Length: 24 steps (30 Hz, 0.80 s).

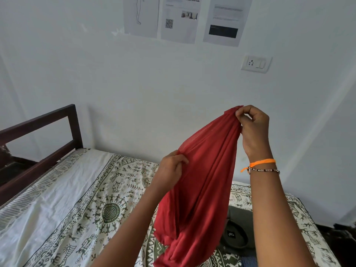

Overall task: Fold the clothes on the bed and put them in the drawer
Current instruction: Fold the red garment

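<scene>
Two hands, left (170,166) and right (254,130), each pinch one red garment (202,189) above the bed (77,199).

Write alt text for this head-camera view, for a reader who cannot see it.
A person holds a red cloth up over a bed: the right hand pinches its top edge high, the left hand grips it lower. Its lower end hangs to the patterned bedsheet, beside a dark green garment. Behind is a white wall with papers and a socket.

Single head view, looking forward-down over bed (81,191) toward wall (154,83), close.
</scene>
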Available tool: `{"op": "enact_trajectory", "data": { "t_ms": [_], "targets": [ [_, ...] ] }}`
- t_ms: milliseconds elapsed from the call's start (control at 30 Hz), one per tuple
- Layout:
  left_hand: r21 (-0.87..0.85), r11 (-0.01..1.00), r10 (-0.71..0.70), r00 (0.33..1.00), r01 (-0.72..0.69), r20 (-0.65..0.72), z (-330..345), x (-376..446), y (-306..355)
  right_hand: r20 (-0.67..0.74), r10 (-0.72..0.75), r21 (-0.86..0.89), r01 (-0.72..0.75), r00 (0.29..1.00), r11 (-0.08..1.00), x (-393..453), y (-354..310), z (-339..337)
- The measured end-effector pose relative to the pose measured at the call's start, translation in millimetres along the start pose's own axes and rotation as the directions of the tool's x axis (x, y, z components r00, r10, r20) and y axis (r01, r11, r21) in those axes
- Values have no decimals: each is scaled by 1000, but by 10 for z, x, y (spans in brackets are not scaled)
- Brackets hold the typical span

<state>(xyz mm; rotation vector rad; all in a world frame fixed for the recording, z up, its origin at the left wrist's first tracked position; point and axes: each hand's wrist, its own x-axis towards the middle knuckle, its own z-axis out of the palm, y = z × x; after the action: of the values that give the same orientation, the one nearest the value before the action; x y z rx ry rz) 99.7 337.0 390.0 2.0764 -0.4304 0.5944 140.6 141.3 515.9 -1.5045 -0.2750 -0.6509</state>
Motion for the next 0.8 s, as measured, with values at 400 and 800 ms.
{"op": "enact_trajectory", "data": {
  "t_ms": [400,800],
  "targets": [
    [-96,992,-83,995,77,-63,441,-156,-30,-27,-47,-36,46,999,998,19,-189,-30],
    [-183,982,-9,965,-40,-261,-220,400,60,-361,189,-103,-241,913,965,106,129,-162]
  ]
}}
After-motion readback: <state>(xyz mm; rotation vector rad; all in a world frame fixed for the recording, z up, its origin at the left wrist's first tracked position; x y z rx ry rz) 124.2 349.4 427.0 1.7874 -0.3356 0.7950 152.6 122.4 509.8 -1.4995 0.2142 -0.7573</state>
